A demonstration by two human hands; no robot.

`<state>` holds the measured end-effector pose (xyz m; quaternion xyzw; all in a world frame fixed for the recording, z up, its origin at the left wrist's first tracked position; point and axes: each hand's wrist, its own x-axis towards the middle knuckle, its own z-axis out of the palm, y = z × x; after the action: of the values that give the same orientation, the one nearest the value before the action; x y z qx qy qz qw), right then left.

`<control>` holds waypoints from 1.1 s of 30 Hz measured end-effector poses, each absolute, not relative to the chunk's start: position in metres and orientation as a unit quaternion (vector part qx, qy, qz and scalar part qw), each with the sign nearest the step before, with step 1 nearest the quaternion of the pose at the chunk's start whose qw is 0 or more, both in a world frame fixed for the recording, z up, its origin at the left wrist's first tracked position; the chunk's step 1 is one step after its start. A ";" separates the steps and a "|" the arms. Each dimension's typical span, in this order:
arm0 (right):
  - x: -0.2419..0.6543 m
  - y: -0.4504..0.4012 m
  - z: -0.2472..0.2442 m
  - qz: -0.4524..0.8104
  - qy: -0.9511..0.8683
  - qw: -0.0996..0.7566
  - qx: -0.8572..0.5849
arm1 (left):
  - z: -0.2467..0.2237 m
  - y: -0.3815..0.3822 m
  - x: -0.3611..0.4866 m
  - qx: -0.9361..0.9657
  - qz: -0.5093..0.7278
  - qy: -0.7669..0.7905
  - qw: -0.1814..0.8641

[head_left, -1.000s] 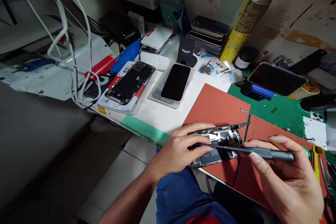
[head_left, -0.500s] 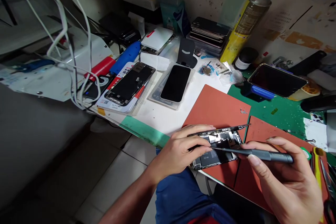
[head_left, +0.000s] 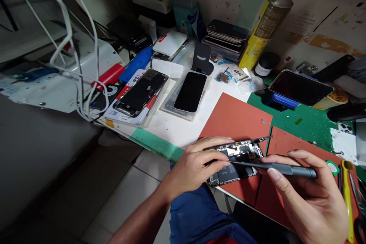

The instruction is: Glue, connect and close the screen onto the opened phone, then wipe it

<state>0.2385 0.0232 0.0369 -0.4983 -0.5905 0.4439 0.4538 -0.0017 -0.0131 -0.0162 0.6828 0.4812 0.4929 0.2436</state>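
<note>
An opened smartphone lies near the front edge of the orange mats, with its battery and inner parts showing and its screen half tilted up along the far side. My left hand is closed on the phone's left end. Its thumb and index finger meet over the inside, at the tip of a screwdriver. That grey screwdriver is held nearly level in my right hand, between thumb and fingers. Fingertips of my left hand cover the screwdriver's very tip, so what it touches is hidden.
Two orange mats lie on the bench. A loose phone screen and a black-faced phone sit to the left. Behind stand a yellow spray can and a propped phone. Yellow-handled tweezers lie at right.
Almost nothing differs. The screwdriver's handle and my right hand have shifted very slightly left; my left hand keeps its place on the phone.
</note>
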 end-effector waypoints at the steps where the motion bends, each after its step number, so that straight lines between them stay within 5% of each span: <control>1: 0.238 0.023 0.038 0.440 -0.592 0.455 -0.499 | -0.016 -0.013 -0.002 0.683 0.493 0.481 0.242; 33: 0.238 0.020 0.040 0.437 -0.588 0.462 -0.500 | -0.013 -0.013 -0.002 0.688 0.487 0.484 0.236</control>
<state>0.2377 0.0204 0.0403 -0.4999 -0.5880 0.4365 0.4624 -0.0020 -0.0132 -0.0131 0.6882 0.4838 0.4866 0.2356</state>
